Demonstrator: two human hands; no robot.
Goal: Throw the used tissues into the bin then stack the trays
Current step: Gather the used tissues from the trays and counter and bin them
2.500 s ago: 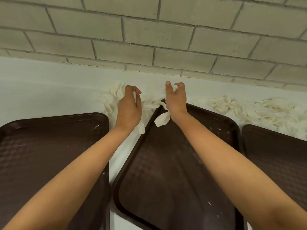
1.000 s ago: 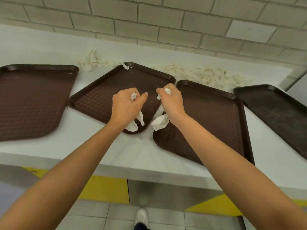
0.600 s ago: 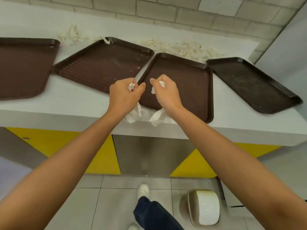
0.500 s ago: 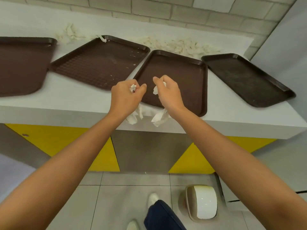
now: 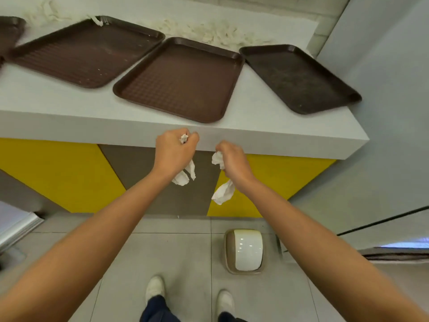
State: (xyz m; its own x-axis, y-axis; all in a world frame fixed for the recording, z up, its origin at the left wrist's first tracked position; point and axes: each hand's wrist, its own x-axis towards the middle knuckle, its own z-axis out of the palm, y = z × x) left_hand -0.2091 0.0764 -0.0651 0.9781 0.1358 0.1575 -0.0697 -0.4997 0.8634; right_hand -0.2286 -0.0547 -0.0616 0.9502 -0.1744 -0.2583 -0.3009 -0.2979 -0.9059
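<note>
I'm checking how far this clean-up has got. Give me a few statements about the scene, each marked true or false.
1. The left hand and the right hand each grip crumpled tissue. True.
2. The bin stands on the counter. False: it stands on the floor, below the counter.
3. The trays are stacked in one pile. False: they lie separately, side by side on the counter.
4. Loose tissues lie along the back of the counter. True.
</note>
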